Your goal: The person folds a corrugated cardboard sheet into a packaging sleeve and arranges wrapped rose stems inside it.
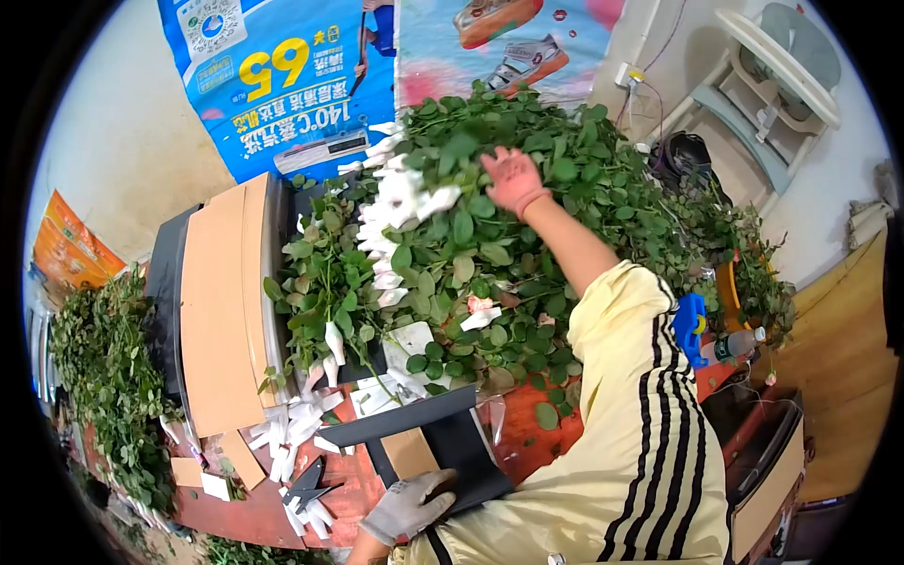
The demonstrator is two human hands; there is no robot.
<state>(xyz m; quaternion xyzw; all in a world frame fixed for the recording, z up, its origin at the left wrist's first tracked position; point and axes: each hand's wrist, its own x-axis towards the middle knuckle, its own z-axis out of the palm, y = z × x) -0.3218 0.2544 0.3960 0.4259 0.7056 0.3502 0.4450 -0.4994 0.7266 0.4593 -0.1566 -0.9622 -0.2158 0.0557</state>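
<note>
My right hand (516,179), in a pink glove, reaches over a big heap of leafy rose stems (527,245). Its fingers look spread, and I see nothing clearly held in them. The leaves just left of it are blurred. Rose heads in white sleeves (403,193) line the left side of the heap. Near my body, my left hand (411,506) wears a grey glove and lies with fingers extended on a black holder (466,461) with a cardboard strip (409,454). A black upright board (405,417) stands along the holder's far edge.
Loose white sleeves (299,424) and a black pointed tool (309,485) lie on the red table (235,518). A cardboard-covered stand (224,301) rises at left, with more greenery (108,377) beyond. At right are a blue tape dispenser (690,330) and a bottle (734,346).
</note>
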